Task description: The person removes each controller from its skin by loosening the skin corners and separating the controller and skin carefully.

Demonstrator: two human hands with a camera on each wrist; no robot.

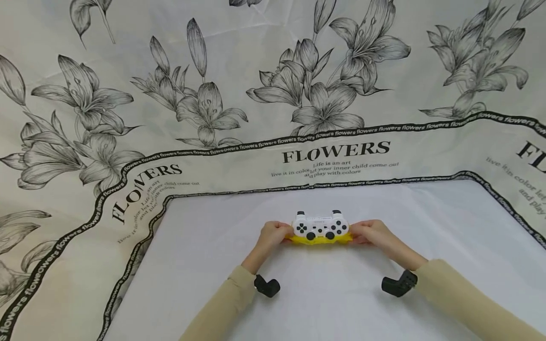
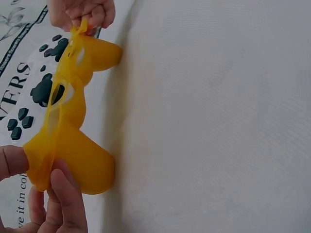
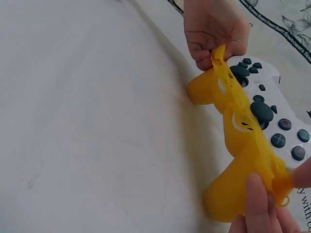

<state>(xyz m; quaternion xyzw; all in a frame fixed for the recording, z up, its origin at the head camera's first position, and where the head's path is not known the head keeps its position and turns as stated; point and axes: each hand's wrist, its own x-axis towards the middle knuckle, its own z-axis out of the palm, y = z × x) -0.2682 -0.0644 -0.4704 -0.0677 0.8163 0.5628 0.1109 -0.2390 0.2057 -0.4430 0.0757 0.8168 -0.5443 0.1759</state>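
Note:
A white game controller [image 1: 321, 224] with black sticks and buttons sits in the middle of the table. Its lower part and both grips are covered by a yellow silicone sleeve [image 2: 87, 162], while the white button face shows bare. At the controller's left end my left hand [image 1: 274, 233] pinches the sleeve's edge between thumb and fingers. My right hand [image 1: 370, 233] pinches the edge at the other end, where a small yellow loop [image 3: 285, 201] sticks out. Between the hands the sleeve's rim [image 3: 243, 109] is stretched along below the sticks.
White cloth [image 1: 324, 293] covers the table, with a printed floral cloth [image 1: 222, 118] rising behind and at the sides. A black wrist mount [image 1: 267, 286] is on the left forearm and another mount [image 1: 399, 283] on the right.

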